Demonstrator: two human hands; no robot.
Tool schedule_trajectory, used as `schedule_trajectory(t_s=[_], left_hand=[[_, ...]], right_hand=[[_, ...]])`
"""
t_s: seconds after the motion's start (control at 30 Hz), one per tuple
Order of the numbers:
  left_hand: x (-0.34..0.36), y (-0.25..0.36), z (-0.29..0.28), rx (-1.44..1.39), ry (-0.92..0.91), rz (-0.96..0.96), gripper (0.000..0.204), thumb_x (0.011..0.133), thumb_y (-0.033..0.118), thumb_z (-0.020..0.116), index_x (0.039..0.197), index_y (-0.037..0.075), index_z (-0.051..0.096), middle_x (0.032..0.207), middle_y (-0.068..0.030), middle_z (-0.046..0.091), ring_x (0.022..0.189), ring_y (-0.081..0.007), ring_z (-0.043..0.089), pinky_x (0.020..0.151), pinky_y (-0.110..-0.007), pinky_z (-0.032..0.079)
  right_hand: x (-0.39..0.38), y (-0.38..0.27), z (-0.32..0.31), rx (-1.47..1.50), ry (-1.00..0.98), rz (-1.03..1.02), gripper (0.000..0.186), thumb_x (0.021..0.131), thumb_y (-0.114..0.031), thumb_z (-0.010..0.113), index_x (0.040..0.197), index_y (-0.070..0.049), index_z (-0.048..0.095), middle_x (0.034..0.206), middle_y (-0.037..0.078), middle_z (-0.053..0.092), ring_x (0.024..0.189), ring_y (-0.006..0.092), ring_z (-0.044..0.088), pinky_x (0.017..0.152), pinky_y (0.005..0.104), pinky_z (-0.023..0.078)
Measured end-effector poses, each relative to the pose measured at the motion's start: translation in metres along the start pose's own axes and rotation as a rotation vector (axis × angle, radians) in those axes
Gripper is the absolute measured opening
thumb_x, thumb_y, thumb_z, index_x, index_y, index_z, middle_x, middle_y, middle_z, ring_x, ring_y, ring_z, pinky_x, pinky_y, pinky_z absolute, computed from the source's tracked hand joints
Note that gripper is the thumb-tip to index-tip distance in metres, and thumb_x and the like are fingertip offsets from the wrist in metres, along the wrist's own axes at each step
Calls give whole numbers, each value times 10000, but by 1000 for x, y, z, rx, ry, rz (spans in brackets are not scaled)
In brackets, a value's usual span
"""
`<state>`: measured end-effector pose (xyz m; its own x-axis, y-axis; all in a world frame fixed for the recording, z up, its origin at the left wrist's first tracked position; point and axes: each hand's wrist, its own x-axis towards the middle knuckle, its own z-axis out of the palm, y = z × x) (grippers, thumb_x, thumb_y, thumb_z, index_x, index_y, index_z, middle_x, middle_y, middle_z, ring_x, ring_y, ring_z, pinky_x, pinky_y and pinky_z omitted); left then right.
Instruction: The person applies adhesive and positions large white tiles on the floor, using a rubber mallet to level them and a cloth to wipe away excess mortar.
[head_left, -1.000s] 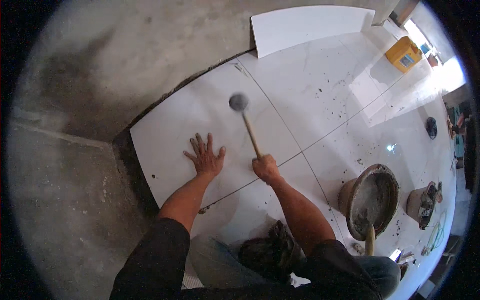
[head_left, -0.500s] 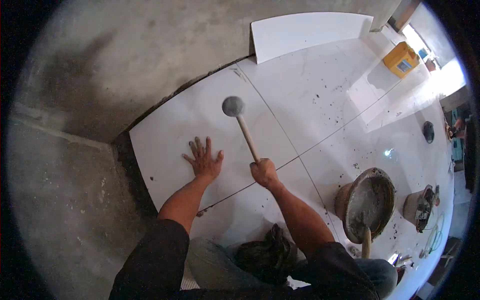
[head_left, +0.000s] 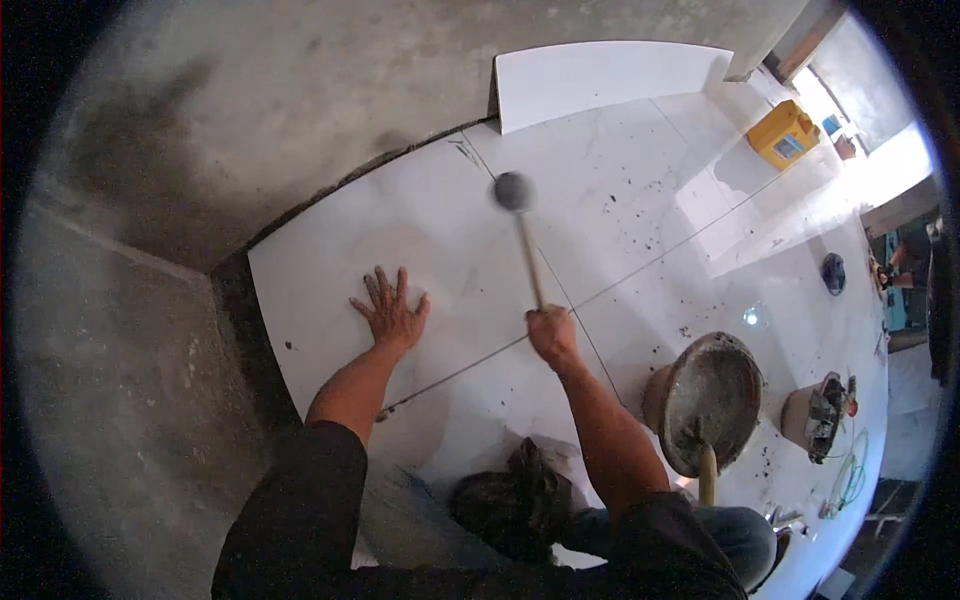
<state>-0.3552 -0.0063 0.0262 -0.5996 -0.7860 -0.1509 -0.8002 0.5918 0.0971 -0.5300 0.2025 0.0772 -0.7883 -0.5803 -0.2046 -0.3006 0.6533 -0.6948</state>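
Note:
My left hand (head_left: 391,315) lies flat with spread fingers on a large white floor tile (head_left: 330,250) by the wall. In my right hand (head_left: 552,333) is the wooden handle of a rubber mallet (head_left: 530,255). Its dark, rounded head points away from me, over the tile's right part near the joint with the neighbouring tile. The head is slightly blurred, and whether it touches the tile I cannot tell. Grey smudges and crumbs mark the tile's surface.
At right stand a tub of grey mortar (head_left: 710,405) with a wooden handle in it and a smaller bucket (head_left: 815,415). A yellow jerrycan (head_left: 783,135) is at far right. One white tile (head_left: 610,80) leans against the bare wall (head_left: 300,90). A dark gap edges the tile at left.
My right hand and the mallet have moved to the right, toward the tile joint. My left hand stays flat on the tile. The whole view has shifted slightly.

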Motion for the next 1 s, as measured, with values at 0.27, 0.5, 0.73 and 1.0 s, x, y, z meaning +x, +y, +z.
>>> schedule_trajectory(t_s=[0.27,0.5,0.73,1.0], left_hand=[[-198,68,-18,-268,-466,230,913,833,679,417,1491,149,71,1534,-207,33,1416,-368,40,1050,-681,66],[-370,112,30,-187,-560,638,737,758,269,676,1410,200,339,1392,-234,337,1165,-417,467,955,-542,382],[-312,98,96,-895,-244,173,438,770,51,588,1204,45,532,1143,-170,580,959,-335,601,867,-434,473],[-170,127,2,-2438,-645,-36,439,929,207,501,1320,17,439,1269,-131,527,1171,-225,481,1050,-364,334]], right_hand=[[-39,115,-34,-49,423,745,408,858,-349,580,947,50,595,913,242,642,849,415,618,742,470,475],[-44,279,0,71,839,521,561,846,-352,623,1149,101,490,1058,295,592,1008,394,585,868,490,442],[-142,69,-11,-78,373,139,600,891,-375,571,1300,42,435,1315,254,457,1259,394,385,1062,462,276],[-127,23,-22,409,-345,166,515,812,-331,657,1155,38,550,1120,146,586,1012,227,554,870,386,440]])
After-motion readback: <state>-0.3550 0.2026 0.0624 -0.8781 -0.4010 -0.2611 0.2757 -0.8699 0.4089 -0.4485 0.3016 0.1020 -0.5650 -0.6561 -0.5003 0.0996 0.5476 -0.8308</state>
